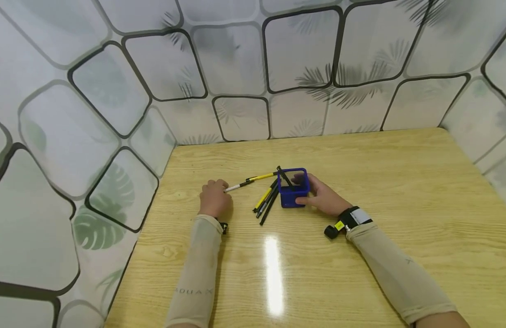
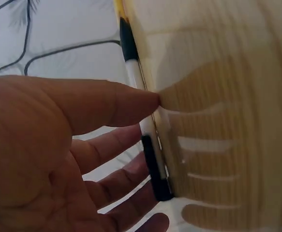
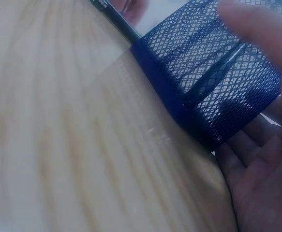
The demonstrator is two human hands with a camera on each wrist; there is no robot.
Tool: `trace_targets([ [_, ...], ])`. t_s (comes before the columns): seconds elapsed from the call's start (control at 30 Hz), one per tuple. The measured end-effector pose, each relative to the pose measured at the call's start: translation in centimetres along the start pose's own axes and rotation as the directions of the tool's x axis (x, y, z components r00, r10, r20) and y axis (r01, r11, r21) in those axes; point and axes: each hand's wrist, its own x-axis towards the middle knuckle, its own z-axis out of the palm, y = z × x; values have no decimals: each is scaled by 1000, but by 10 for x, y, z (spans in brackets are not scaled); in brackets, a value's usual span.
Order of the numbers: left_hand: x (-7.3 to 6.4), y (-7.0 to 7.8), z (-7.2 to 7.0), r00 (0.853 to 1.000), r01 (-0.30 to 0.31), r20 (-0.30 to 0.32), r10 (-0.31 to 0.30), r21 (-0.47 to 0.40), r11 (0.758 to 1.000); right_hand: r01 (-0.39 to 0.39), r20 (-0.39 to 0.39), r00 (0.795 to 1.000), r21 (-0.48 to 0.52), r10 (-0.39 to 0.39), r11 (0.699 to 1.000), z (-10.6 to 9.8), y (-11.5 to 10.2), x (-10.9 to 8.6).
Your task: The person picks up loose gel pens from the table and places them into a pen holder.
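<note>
A white pen with black ends [image 1: 235,187] lies on the table, its near end between the thumb and fingers of my left hand [image 1: 214,198]. In the left wrist view the thumb and forefinger pinch the pen's white barrel [image 2: 135,75]. My right hand [image 1: 326,199] grips a blue mesh pen holder [image 1: 293,201] from the right, thumb in front and fingers behind. The holder stands upright on the table. A dark pen [image 1: 284,176] leans inside it; the right wrist view shows a dark pen [image 3: 211,79] through the mesh.
Several black and yellow pens [image 1: 270,206] lie bunched just left of the holder. Another yellow pen [image 1: 262,176] points from the white pen towards the holder. The wooden table [image 1: 359,164] meets patterned walls [image 1: 240,118] at the back and left.
</note>
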Motion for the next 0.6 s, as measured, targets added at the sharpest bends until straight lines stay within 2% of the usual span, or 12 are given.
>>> trace_targets([
  [0.1, 2, -5, 0, 1000, 13, -20, -13, -4, 1000, -2, -2, 1000, 8, 2, 1000, 0, 0, 0],
  [0.2, 3, -7, -2, 1000, 15, 8, -15, -32, 999, -4, -4, 1000, 10, 4, 1000, 1, -1, 0],
  [0.3, 2, -7, -4, 999, 16, 53, -11, -100, 995, -6, -2, 1000, 20, 6, 1000, 1, -2, -1],
  [0.37, 2, -6, -6, 999, 2, 42, 4, -150, 989, -6, -1, 1000, 26, 6, 1000, 2, -3, -2],
  [0.47, 0, -1, -11, 997, -59, -53, 48, -238, 970, -2, 1, 1000, 27, 2, 1000, 2, -3, -2],
  [0.53, -1, 3, -14, 986, -118, -149, 78, -283, 952, 0, 2, 1000, 24, 0, 1000, 1, -3, -1],
  [0.6, -2, 9, -17, 967, -175, -235, 97, -338, 925, 1, 2, 1000, 21, -1, 1000, 1, -4, -1],
])
